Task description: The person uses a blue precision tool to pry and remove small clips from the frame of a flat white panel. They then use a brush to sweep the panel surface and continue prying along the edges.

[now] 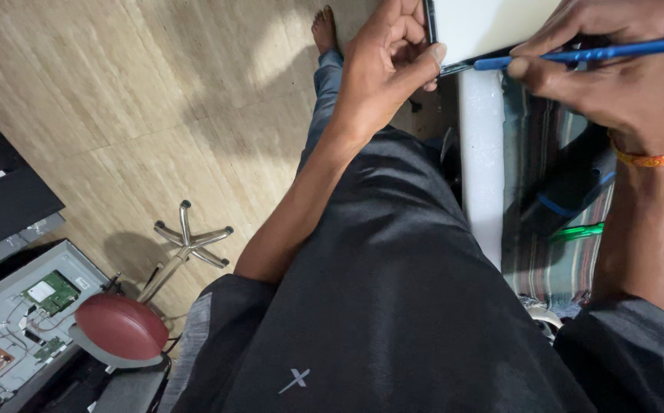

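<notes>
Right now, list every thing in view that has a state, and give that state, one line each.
Left hand: pinching the corner of the white panel.
Right hand: gripping the blue tool, tip at the panel's edge.
White panel: held at its lower edge; rest out of frame.
Stool: tipped over on the floor.
Opened screen: back cover off, circuit boards exposed.
</notes>
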`<act>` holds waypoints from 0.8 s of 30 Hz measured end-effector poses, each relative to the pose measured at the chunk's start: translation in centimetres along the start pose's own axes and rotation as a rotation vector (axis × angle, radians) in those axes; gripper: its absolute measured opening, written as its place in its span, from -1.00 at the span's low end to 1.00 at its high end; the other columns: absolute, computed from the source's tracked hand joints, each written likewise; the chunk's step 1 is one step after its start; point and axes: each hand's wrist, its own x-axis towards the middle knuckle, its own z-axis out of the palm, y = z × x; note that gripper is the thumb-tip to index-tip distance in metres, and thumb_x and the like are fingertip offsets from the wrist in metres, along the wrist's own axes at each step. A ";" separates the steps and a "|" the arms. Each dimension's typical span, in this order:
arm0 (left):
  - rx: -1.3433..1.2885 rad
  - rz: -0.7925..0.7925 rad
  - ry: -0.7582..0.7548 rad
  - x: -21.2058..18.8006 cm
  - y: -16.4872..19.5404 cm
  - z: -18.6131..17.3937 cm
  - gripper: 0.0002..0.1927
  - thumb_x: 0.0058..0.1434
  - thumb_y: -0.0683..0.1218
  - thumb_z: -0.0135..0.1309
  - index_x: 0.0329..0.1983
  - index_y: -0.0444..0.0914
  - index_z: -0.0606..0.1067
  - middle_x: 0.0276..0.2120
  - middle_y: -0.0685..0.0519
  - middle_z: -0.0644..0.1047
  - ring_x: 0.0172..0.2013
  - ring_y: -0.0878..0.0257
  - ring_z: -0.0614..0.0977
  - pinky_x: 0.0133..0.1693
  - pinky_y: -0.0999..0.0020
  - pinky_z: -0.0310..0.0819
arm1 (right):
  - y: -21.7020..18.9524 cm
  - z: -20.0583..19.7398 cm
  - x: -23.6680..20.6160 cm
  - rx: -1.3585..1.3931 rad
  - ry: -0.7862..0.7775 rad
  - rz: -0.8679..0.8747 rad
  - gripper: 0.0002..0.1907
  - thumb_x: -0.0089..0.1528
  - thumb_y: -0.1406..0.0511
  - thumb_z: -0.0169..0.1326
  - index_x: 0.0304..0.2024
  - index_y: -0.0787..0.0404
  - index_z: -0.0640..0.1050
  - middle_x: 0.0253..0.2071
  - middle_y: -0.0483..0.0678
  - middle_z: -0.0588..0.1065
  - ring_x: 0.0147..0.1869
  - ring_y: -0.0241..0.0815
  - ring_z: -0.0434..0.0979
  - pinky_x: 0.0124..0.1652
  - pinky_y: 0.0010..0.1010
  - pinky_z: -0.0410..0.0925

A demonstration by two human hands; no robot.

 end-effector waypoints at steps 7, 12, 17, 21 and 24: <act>-0.044 -0.037 -0.096 0.6 0.9 -0.9 -0.63 0.47 -0.26 0.13 0.23 -0.31 0.27 -0.24 0.05 0.53 -0.32 0.36 0.67 -0.20 0.43 0.72 | -5.6 2.5 -1.6 0.013 0.306 0.009 -0.95 0.48 0.44 0.12 -0.12 0.32 0.55 -0.11 0.07 0.57 -0.07 -0.06 0.63 -0.06 -0.35 0.45; -0.030 -0.112 -0.052 0.3 1.0 -0.4 -0.76 0.43 -0.26 0.17 0.03 -0.31 0.35 -0.29 0.07 0.55 -0.32 0.36 0.65 -0.23 0.46 0.64 | -7.5 9.0 -2.1 -0.245 0.476 -0.113 -0.72 0.28 0.46 0.36 -0.16 0.30 0.46 -0.10 0.16 0.57 -0.03 0.12 0.55 -0.08 -0.12 0.42; 0.006 -0.084 -0.047 0.5 0.8 -0.3 -0.76 0.42 -0.26 0.19 0.01 -0.31 0.37 -0.29 0.10 0.54 -0.29 0.42 0.58 -0.23 0.52 0.53 | -5.7 10.8 -1.6 -0.288 0.519 -0.179 -0.69 0.25 0.59 0.27 -0.12 0.27 0.44 -0.02 0.08 0.60 0.04 0.11 0.56 -0.09 -0.21 0.44; 0.015 -0.115 -0.022 0.6 0.9 -0.4 -0.76 0.40 -0.25 0.19 0.02 -0.32 0.37 -0.29 0.07 0.54 -0.29 0.43 0.55 -0.24 0.52 0.51 | -5.2 11.2 -1.2 -0.189 0.547 -0.208 -0.70 0.25 0.56 0.26 -0.17 0.29 0.38 -0.13 0.13 0.56 -0.07 0.09 0.53 -0.12 -0.18 0.40; 0.003 -0.087 -0.048 0.6 1.0 -0.4 -0.76 0.39 -0.23 0.16 0.01 -0.32 0.36 -0.31 0.07 0.56 -0.31 0.39 0.65 -0.21 0.45 0.71 | -5.5 12.2 -1.7 0.029 0.621 -0.091 -0.71 0.30 0.54 0.21 -0.17 0.26 0.33 -0.18 0.15 0.53 -0.13 -0.01 0.54 -0.17 -0.30 0.41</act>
